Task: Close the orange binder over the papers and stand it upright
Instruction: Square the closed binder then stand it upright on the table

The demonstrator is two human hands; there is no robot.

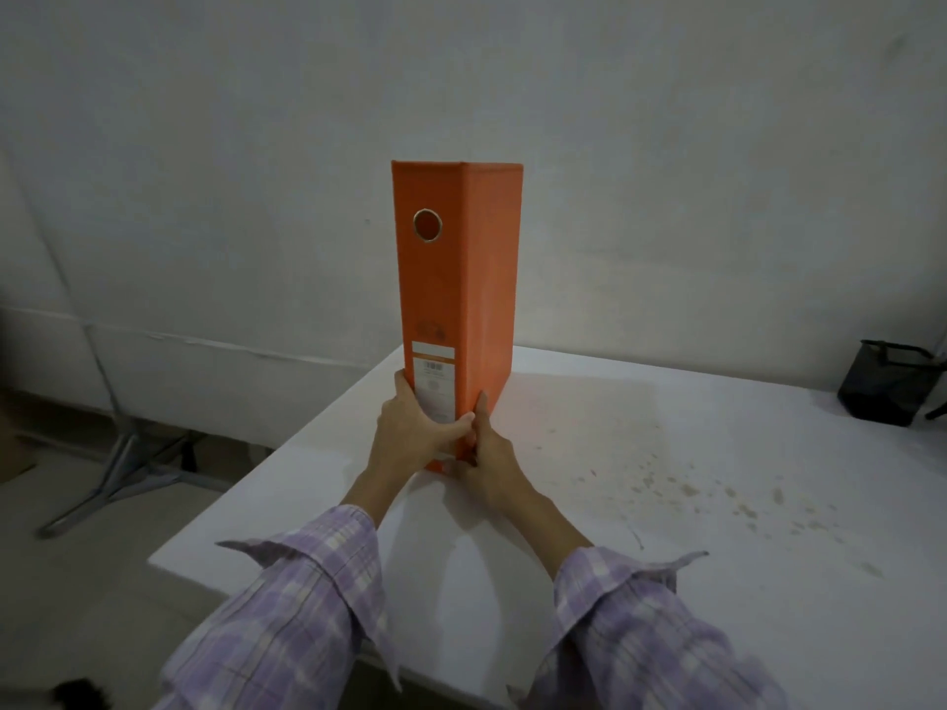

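On the white table point(666, 479), orange binder point(456, 279) closed and upright, spine with metal-ringed hole at 12 o'clock, left hand point(415, 427) and right hand point(487, 453) gripping its base.

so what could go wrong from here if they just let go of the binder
1. The orange binder stands tall on a narrow base and both the left hand and right hand grip only its bottom, so it may tip once released.
2. It stands close to the left edge of the white table; a topple that way could send it to the floor.
3. Whether the papers sit fully inside cannot be seen; the cover might spring open.
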